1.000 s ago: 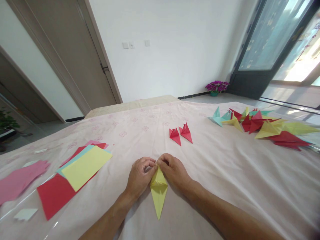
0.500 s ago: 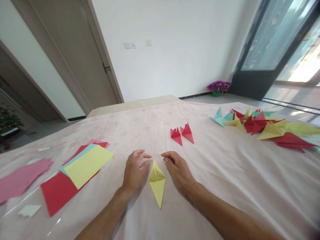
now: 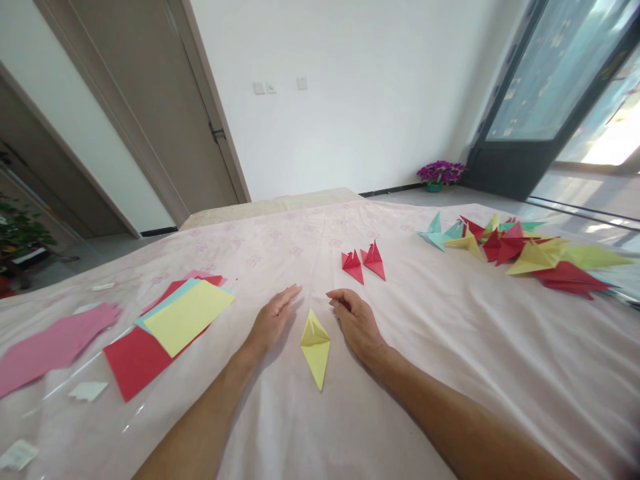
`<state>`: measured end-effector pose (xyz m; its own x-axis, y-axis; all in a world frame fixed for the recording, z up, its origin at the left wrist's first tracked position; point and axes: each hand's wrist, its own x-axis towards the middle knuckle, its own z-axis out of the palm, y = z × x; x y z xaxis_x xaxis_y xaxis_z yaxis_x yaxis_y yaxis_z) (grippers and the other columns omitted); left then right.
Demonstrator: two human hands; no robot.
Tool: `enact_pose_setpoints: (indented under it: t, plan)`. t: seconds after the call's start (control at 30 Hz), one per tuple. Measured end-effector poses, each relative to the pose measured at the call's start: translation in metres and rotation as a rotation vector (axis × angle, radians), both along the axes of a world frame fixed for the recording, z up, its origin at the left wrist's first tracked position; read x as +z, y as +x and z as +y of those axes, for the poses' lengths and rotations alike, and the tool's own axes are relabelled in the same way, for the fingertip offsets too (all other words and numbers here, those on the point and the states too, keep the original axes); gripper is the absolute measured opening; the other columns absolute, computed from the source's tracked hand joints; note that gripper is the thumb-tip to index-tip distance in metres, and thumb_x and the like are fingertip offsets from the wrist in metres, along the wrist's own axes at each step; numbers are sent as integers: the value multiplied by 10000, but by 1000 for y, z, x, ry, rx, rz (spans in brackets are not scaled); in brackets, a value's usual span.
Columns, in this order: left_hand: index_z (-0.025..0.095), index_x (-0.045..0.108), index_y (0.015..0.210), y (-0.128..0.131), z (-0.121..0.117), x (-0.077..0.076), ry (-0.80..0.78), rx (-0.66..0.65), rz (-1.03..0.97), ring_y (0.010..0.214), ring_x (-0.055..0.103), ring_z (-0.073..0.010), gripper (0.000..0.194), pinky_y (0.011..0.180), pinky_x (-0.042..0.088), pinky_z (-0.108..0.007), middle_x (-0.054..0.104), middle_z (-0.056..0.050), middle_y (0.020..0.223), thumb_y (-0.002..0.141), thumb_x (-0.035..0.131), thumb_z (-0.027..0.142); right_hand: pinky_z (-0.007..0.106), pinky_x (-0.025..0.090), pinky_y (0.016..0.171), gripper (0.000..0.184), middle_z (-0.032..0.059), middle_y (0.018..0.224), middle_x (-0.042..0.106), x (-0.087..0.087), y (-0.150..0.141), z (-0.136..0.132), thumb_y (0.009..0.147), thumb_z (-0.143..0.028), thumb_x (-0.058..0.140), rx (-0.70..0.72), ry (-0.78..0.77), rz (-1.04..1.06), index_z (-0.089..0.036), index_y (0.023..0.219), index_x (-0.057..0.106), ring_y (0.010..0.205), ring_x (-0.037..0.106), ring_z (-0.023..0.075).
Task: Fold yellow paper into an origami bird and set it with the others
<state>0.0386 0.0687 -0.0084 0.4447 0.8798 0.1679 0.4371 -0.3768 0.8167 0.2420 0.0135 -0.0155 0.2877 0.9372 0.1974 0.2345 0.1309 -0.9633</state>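
A yellow folded-paper crane piece (image 3: 316, 347), kite-shaped, lies flat on the pale pink tablecloth between my hands. Just left of it rests my left hand (image 3: 276, 317), fingers stretched forward and holding nothing. On the other side, my right hand (image 3: 354, 321) lies on its edge with the fingers loosely curled, the thumb underneath and no paper showing in it. Neither hand touches the yellow piece. Beyond my right hand, two red folded cranes, one (image 3: 353, 265) beside the other (image 3: 374, 260), sit side by side.
At left are overlapping sheets: yellow (image 3: 190, 317), blue and red (image 3: 137, 363), plus a pink stack (image 3: 55, 347). White scraps (image 3: 89, 391) lie near them. Several folded cranes (image 3: 535, 257) in red, yellow and teal are heaped at the right. Purple flowers (image 3: 441, 172) stand on the floor behind.
My left hand has flattened, its fingers drawing together and pointing forward, and moved slightly away from the yellow piece. My right hand has curled slightly more. The view has shifted a little.
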Motion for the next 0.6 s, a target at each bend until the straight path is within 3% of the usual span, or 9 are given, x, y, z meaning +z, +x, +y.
enact_pose_setpoints:
  t: [0.1, 0.17, 0.23, 0.33, 0.43, 0.6]
  plan:
    - [172, 396, 1451, -8, -3, 5, -36, 6, -89, 1381, 393, -185, 652, 1139, 302, -379, 462, -97, 1476, 983, 151, 555, 292, 447, 689, 259, 26, 853, 649, -3, -1, 2, 793, -297, 512, -21, -4, 70, -189, 980, 655, 721, 562, 157]
    - [146, 336, 1479, -11, -8, 8, -56, 6, -118, 1396, 368, -189, 769, 1138, 301, -392, 445, -115, 1485, 956, -16, 587, 283, 450, 660, 271, 24, 828, 638, -2, -1, 3, 787, -316, 514, -27, -4, 119, -180, 976, 652, 688, 552, 146]
    - [184, 345, 1478, -15, -16, 13, -72, -18, -102, 1413, 336, -189, 789, 1146, 278, -408, 425, -95, 1501, 940, -55, 601, 278, 453, 641, 269, 26, 822, 633, -1, -2, 2, 773, -320, 526, -27, -2, 159, -170, 958, 652, 670, 550, 139]
    - [279, 371, 1463, -22, -31, 19, -84, -95, -12, 1415, 331, -184, 702, 1136, 293, -397, 394, -40, 1523, 944, 66, 641, 269, 453, 615, 243, 23, 811, 630, 2, -2, 1, 791, -312, 553, -18, -4, 199, -157, 952, 649, 634, 542, 123]
    - [280, 365, 1470, -28, -44, 21, -57, -151, 121, 1430, 299, -213, 748, 1141, 282, -391, 345, -46, 1548, 884, 250, 731, 271, 483, 624, 215, 27, 848, 638, 3, -2, 1, 860, -310, 594, 1, -32, 220, -147, 992, 638, 657, 569, 123]
    - [215, 382, 1463, -19, -51, 11, 63, -144, 366, 1474, 150, -272, 874, 1187, 62, -457, 312, -98, 1559, 790, 444, 768, 389, 547, 797, 306, 80, 1159, 610, 2, -4, 2, 936, -337, 585, 36, -88, 213, -155, 1181, 580, 952, 627, 198]
